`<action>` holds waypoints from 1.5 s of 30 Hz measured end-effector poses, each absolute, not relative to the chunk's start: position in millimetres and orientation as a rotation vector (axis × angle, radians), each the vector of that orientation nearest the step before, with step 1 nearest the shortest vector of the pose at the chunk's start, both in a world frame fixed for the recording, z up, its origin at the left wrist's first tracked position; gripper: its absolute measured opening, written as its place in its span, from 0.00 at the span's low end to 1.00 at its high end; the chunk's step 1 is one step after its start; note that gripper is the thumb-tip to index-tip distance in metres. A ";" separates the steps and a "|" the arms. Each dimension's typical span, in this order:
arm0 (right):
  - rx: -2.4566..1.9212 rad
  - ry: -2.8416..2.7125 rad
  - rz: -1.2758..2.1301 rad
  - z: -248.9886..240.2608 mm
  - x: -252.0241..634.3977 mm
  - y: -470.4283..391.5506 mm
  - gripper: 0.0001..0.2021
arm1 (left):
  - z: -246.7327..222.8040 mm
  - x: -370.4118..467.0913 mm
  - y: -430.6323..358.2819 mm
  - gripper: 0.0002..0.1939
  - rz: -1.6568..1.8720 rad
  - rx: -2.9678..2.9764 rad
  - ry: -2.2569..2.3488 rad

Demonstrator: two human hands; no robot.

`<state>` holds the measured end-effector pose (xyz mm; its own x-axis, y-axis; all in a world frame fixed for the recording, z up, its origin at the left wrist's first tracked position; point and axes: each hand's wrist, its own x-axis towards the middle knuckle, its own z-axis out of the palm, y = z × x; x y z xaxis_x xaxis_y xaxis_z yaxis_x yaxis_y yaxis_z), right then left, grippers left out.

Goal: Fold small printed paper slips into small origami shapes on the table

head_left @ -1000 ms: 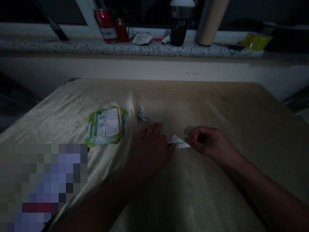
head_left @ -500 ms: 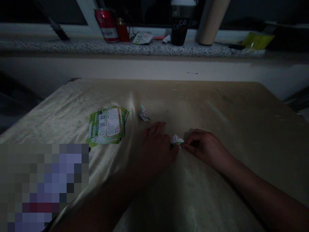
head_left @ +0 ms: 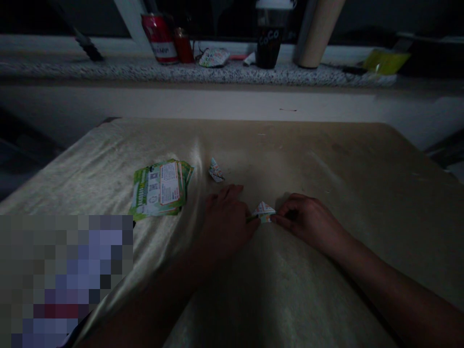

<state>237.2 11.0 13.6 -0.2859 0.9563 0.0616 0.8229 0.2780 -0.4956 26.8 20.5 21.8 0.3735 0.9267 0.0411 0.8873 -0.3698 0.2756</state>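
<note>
A small folded paper [head_left: 266, 211], with a pointed top and printed patterns, lies on the table between my two hands. My left hand [head_left: 227, 217] holds its left end between thumb and forefinger, while the other fingers reach forward over the cloth. At the opposite end, my right hand [head_left: 306, 216] pinches the paper's right corner with its fingers curled. Beyond my left hand stands a folded paper boat [head_left: 216, 171]. To the left is a stack of green printed leaflets [head_left: 159, 188].
A pale, creased cloth [head_left: 290, 290] covers the table. On the granite sill [head_left: 224, 75] behind it stand a red can [head_left: 159, 38], a red lighter [head_left: 184, 46], a crumpled paper [head_left: 214, 57], a dark cup [head_left: 268, 46], a beige cylinder [head_left: 319, 36] and a yellow item [head_left: 386, 62].
My left hand has shifted a little to the left, so more of the folded paper's lower left part shows. My right hand stays at the right corner.
</note>
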 end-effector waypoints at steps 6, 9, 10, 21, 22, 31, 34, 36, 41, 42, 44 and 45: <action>-1.629 -2.200 0.535 13.7 237.6 10.0 0.05 | 24.3 20.4 21.8 0.10 0.251 2.386 1.622; -1.646 -2.199 0.546 15.0 237.4 10.2 0.05 | 25.9 17.7 21.7 0.09 0.254 2.374 1.629; -1.641 -2.202 0.551 15.3 237.4 10.4 0.05 | 26.4 16.3 21.9 0.08 0.244 2.366 1.636; -1.636 -2.191 0.550 13.2 239.3 10.5 0.05 | 28.7 6.9 23.7 0.06 0.180 2.325 1.657; -1.637 -2.188 0.555 13.0 239.5 10.7 0.05 | 29.1 6.6 23.4 0.05 0.173 2.323 1.650; -1.611 -2.196 0.588 10.7 240.6 10.5 0.06 | 25.9 2.2 23.6 0.06 0.231 2.302 1.596; -1.587 -2.199 0.590 10.5 241.1 10.2 0.06 | 25.0 2.5 23.4 0.08 0.254 2.285 1.576; -1.584 -2.206 0.585 11.3 240.8 10.1 0.06 | 24.1 3.7 23.1 0.08 0.281 2.288 1.559; -1.556 -2.214 0.569 12.5 239.9 9.7 0.05 | 21.5 6.3 23.1 0.08 0.317 2.281 1.507; -1.550 -2.212 0.566 12.2 240.2 9.6 0.05 | 20.7 6.5 23.4 0.08 0.317 2.284 1.486; -1.537 -2.202 0.553 10.9 241.2 9.8 0.05 | 18.6 6.6 24.3 0.07 0.329 2.284 1.461; -1.517 -2.200 0.545 10.0 242.0 10.0 0.04 | 17.2 6.6 24.8 0.06 0.342 2.278 1.458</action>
<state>242.0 10.0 10.0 -0.3226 0.9399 0.1116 0.7789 0.3306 -0.5330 6.6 24.8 17.2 0.4223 0.9063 -0.0155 0.8051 -0.3672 0.4658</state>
